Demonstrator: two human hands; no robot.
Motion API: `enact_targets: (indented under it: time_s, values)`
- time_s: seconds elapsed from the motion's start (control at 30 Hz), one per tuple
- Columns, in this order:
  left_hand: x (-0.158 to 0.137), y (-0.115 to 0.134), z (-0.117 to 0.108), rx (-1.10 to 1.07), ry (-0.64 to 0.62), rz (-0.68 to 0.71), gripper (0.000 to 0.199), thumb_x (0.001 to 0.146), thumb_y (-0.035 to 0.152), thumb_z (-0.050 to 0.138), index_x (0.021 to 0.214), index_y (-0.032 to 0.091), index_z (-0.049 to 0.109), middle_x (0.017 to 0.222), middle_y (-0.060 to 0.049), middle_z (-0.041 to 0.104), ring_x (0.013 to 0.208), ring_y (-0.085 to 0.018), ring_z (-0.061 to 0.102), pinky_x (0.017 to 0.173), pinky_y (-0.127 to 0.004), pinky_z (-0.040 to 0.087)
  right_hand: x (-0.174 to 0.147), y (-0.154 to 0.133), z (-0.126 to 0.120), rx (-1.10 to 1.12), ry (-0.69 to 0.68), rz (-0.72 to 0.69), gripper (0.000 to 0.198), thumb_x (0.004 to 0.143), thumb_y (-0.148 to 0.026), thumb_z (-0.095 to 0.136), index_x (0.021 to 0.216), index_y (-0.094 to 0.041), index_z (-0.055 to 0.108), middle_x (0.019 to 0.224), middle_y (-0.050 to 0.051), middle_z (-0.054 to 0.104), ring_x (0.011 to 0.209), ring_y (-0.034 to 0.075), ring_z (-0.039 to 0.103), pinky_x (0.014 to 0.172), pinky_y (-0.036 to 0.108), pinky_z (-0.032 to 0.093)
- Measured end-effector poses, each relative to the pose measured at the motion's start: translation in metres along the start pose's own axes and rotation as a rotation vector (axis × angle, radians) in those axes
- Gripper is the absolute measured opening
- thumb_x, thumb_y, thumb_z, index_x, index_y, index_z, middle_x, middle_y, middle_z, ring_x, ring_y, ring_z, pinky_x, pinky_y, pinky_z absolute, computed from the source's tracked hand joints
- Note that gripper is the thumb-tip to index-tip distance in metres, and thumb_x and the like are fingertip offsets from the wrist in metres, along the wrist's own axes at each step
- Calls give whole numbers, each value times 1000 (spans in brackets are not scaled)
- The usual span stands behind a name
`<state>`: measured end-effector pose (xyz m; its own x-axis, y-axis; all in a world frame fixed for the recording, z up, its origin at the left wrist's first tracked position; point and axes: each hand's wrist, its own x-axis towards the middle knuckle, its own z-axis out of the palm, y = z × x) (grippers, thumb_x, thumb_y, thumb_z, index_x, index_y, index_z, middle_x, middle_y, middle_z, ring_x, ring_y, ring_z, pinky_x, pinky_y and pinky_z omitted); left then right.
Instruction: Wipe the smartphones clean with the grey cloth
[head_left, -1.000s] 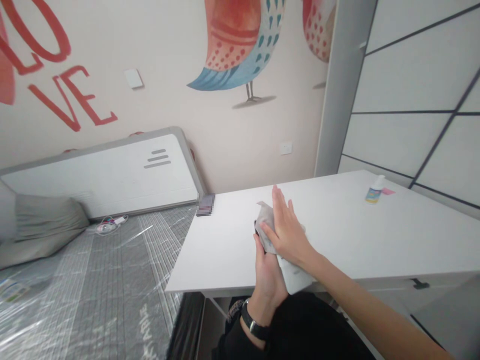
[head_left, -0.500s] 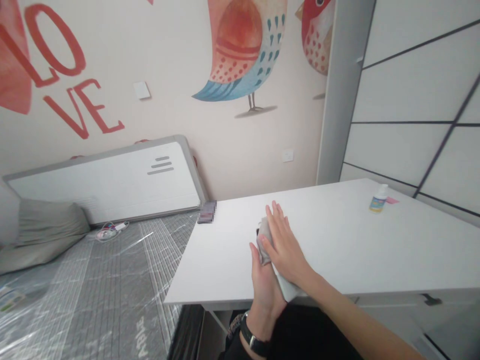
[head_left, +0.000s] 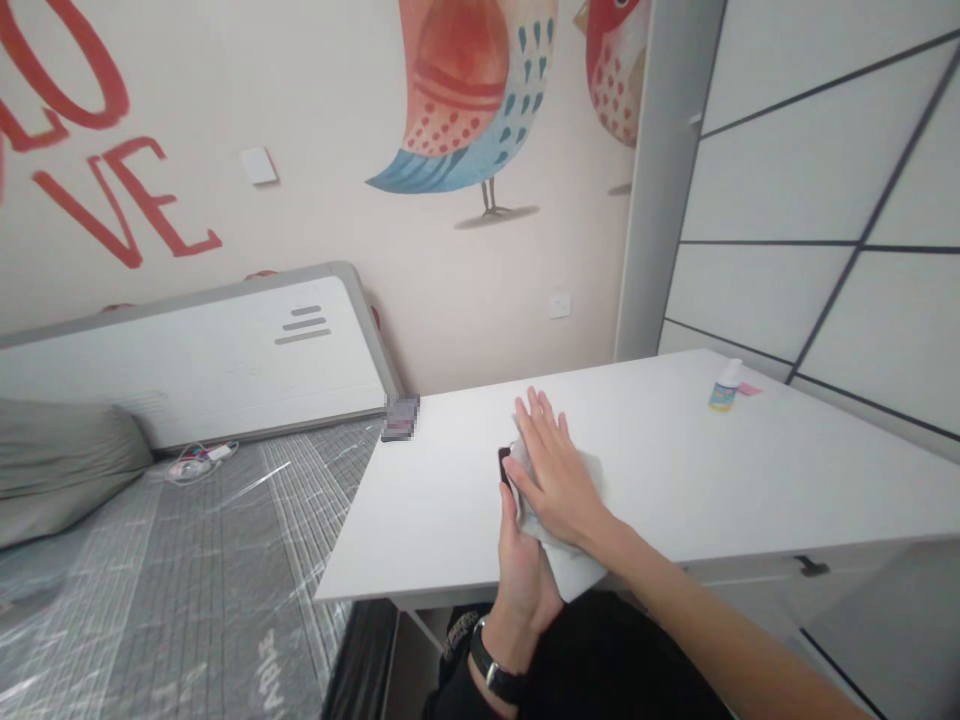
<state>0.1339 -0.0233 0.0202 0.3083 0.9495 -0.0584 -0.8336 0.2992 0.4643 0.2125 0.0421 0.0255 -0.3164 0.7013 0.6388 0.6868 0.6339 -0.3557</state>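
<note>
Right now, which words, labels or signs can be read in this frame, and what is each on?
"VE", with part of an "O" above: red lettering painted on the wall.
Mattress wrap print: cut off, unreadable.
Small bottle label on the white table: too small.
Blurred patch at the table corner: unreadable.

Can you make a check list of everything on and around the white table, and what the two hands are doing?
Surface: white table, smooth, with a bare front edge.
Things in hand: a white cloth lies over a small dark object, mostly hidden.
Clutter: a small bottle and a pink slip at the far right; a blurred item at the far left corner.
Hands: left hand grips the dark object from below; right hand presses flat on the cloth.
Cables: a tangle of cable on the plastic-wrapped mattress.
Surroundings: bird mural wall, headboard, grey pillow.
</note>
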Motion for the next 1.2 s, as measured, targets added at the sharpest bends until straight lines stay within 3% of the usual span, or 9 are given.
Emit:
enact_targets:
  time_s: [0.13, 0.23, 0.33, 0.47, 0.6, 0.77, 0.87, 0.97, 1.2]
  values:
    - [1, 8, 6, -28, 77, 28, 64, 102, 67, 30, 148, 31, 59, 158, -1, 57, 157, -30, 36, 129, -50, 30, 7, -8, -4, -20, -74, -96, 65, 105, -29, 41, 165, -10, 24, 175, 18, 16, 163, 31, 5, 129, 65, 21]
    - [4, 19, 9, -92, 107, 163, 58, 107, 58, 29, 151, 32, 54, 160, 1, 55, 155, -21, 39, 129, -37, 32, -13, -17, -3, -63, -148, -220, 62, 105, -24, 39, 163, -7, 28, 175, 19, 14, 163, 32, 2, 128, 65, 24]
    - [6, 19, 7, -176, 80, 122, 60, 107, 58, 29, 152, 27, 54, 160, -1, 55, 153, -19, 44, 127, -33, 33, -31, -15, -7, -73, -217, -281, 60, 106, -26, 38, 164, -12, 29, 175, 16, 17, 163, 31, 7, 127, 63, 27]
    - [8, 1, 7, -140, 11, -65, 63, 104, 64, 33, 148, 27, 58, 157, -2, 59, 153, -27, 43, 127, -44, 35, -22, 6, -21, -129, -231, -112, 63, 104, -43, 51, 161, -20, 40, 174, 14, 23, 161, 35, 19, 125, 65, 29]
    - [11, -11, 9, -102, -10, -148, 69, 100, 71, 34, 145, 27, 62, 153, -7, 62, 150, -37, 46, 125, -56, 35, -6, 18, -25, -191, -189, 24, 61, 105, -45, 47, 157, -14, 45, 171, 20, 29, 160, 38, 24, 124, 67, 29]
    - [16, 3, 5, -167, 14, -1, 67, 104, 66, 30, 152, 25, 53, 164, -4, 50, 155, -25, 40, 128, -42, 32, -43, -3, -11, -208, -178, -20, 63, 107, -33, 40, 165, -11, 27, 174, 17, 21, 162, 36, 16, 125, 67, 29]
    - [18, 12, 1, -126, 24, -49, 84, 100, 75, 23, 154, 17, 50, 166, -12, 46, 156, -29, 37, 128, -45, 32, -73, -13, -5, -194, -145, -60, 70, 108, -35, 37, 168, -14, 8, 175, 17, 17, 163, 34, 13, 123, 65, 35]
    - [17, 10, 0, -56, -18, -98, 86, 98, 77, 21, 151, 19, 54, 164, -13, 49, 156, -32, 38, 129, -49, 30, -78, -10, -9, -178, -105, -49, 76, 109, -41, 37, 168, -21, -6, 175, 14, 16, 163, 34, 13, 122, 66, 36]
    - [6, -20, 8, -40, -39, -200, 67, 100, 69, 37, 142, 26, 64, 155, -6, 60, 153, -36, 42, 127, -55, 32, -19, 22, -21, -97, -92, 105, 60, 109, -40, 36, 165, -19, 29, 173, 17, 25, 160, 35, 22, 125, 69, 26]
